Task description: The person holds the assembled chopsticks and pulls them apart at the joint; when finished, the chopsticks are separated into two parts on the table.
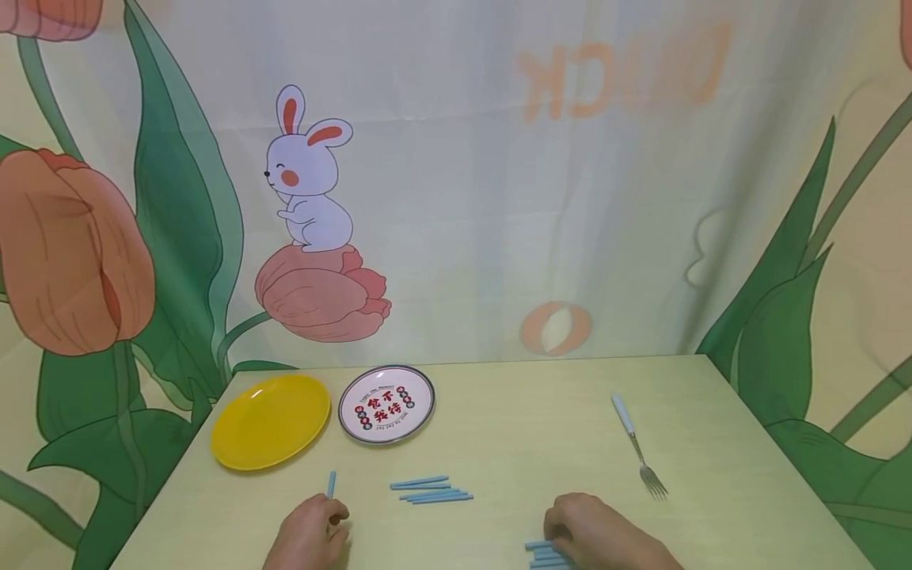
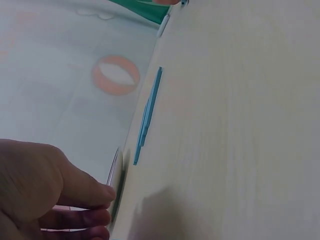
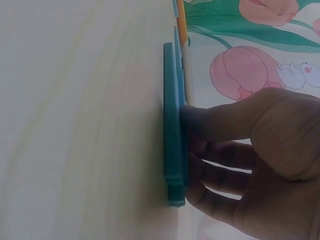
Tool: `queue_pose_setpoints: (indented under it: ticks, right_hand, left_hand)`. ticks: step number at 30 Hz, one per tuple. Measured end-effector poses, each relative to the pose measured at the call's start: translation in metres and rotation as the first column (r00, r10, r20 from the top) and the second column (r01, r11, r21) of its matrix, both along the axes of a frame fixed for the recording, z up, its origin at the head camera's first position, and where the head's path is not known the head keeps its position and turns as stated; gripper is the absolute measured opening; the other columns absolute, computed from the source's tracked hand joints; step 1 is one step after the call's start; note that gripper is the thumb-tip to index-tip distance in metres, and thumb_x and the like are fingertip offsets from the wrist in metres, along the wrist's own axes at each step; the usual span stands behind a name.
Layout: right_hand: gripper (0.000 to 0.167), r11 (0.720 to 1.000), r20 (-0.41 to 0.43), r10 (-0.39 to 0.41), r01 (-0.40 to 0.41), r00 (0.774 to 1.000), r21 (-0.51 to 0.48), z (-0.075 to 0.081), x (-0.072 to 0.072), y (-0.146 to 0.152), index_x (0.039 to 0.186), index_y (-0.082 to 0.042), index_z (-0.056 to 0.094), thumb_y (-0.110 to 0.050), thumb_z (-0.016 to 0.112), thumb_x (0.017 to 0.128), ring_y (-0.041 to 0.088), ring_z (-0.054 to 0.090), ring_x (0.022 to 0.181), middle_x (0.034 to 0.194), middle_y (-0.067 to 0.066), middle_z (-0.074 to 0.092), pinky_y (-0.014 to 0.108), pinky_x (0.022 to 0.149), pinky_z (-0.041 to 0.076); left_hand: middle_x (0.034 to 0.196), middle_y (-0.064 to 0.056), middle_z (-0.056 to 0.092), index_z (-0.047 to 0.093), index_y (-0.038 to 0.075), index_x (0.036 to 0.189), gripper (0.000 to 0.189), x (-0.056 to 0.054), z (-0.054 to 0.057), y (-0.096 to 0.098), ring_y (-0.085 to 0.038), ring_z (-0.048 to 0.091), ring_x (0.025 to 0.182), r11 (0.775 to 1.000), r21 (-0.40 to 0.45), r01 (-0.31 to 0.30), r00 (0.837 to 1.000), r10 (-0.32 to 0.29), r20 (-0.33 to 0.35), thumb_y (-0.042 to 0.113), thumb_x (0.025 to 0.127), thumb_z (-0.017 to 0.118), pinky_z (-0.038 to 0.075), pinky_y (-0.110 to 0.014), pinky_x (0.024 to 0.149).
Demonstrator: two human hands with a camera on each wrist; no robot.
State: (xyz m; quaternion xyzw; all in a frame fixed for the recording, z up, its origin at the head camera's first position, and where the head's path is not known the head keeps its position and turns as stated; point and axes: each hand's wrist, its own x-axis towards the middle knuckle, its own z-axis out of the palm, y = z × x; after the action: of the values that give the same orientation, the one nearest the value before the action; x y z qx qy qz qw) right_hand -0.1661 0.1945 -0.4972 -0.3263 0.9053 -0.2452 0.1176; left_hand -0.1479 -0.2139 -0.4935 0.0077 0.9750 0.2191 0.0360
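Note:
At the lower left of the head view my left hand (image 1: 309, 532) is low over the table with bent fingers. A short length of blue stick (image 1: 332, 484) shows just beyond its index finger; whether the fingers hold it is hidden. In the left wrist view the thumb (image 2: 92, 192) lies near the other fingertips. My right hand (image 1: 602, 532) is on a bunch of blue sticks (image 1: 545, 554) at the front edge. Its curled thumb and fingers grip at the sticks (image 3: 172, 115) in the right wrist view. Between the hands lie several more blue sticks (image 1: 431, 491).
A yellow plate (image 1: 271, 423) and a white plate (image 1: 388, 404) with a dark rim and red lettering stand at the back left. A fork (image 1: 634, 443) with a pale handle lies on the right. Behind the table (image 1: 513, 427) hangs a printed curtain (image 1: 456, 198).

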Motion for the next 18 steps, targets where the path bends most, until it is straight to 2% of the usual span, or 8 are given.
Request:
queue_pose_setpoints:
  ticks: [5, 10, 13, 18]
  right_hand:
    - [0.014, 1.000, -0.006, 0.006, -0.006, 1.000, 0.011, -0.0010, 0.0012, -0.0001, 0.083, -0.021, 0.073, -0.010, 0.066, 0.089, -0.004, 0.047, 0.069, 0.075, -0.020, 0.055, 0.019, 0.063, 0.046]
    - [0.012, 0.999, 0.025, -0.015, 0.014, 1.000, 0.042, -0.0005, 0.0013, 0.0001, 0.085, -0.021, 0.073, -0.013, 0.066, 0.089, -0.004, 0.048, 0.070, 0.077, -0.019, 0.056, 0.020, 0.064, 0.047]
    - [0.010, 0.998, 0.051, -0.031, 0.028, 0.998, 0.057, 0.0003, 0.0013, 0.0000, 0.088, -0.021, 0.073, -0.015, 0.065, 0.090, -0.004, 0.048, 0.071, 0.079, -0.019, 0.056, 0.021, 0.065, 0.048]
    - [0.011, 0.997, 0.026, -0.034, 0.033, 0.999, 0.064, 0.0004, 0.0004, -0.0013, 0.087, -0.021, 0.074, -0.015, 0.065, 0.090, -0.004, 0.050, 0.071, 0.079, -0.019, 0.058, 0.022, 0.066, 0.048]
  left_hand:
    - [0.080, 0.000, 0.058, 0.069, 0.008, 0.089, 0.015, 0.0043, -0.0049, -0.0025, -0.015, 0.051, 0.072, 0.996, -0.002, -0.091, 0.991, 0.091, 0.100, 0.013, 0.078, 0.078, 0.047, -0.034, 0.069]
    - [0.080, -0.003, 0.053, 0.063, 0.005, 0.094, 0.024, 0.0028, -0.0076, -0.0007, -0.018, 0.048, 0.069, 0.980, -0.020, -0.197, 0.956, 0.197, 0.216, 0.017, 0.080, 0.078, 0.043, -0.031, 0.064]
    - [0.080, -0.006, 0.050, 0.060, 0.003, 0.095, 0.027, 0.0026, -0.0089, -0.0026, -0.019, 0.048, 0.068, 0.978, -0.042, -0.204, 0.947, 0.208, 0.244, 0.018, 0.081, 0.077, 0.042, -0.030, 0.061]
    - [0.077, -0.007, 0.048, 0.055, 0.002, 0.090, 0.031, 0.0055, -0.0110, -0.0074, -0.020, 0.049, 0.067, 0.980, -0.061, -0.192, 0.949, 0.201, 0.242, 0.021, 0.079, 0.077, 0.043, -0.031, 0.060]
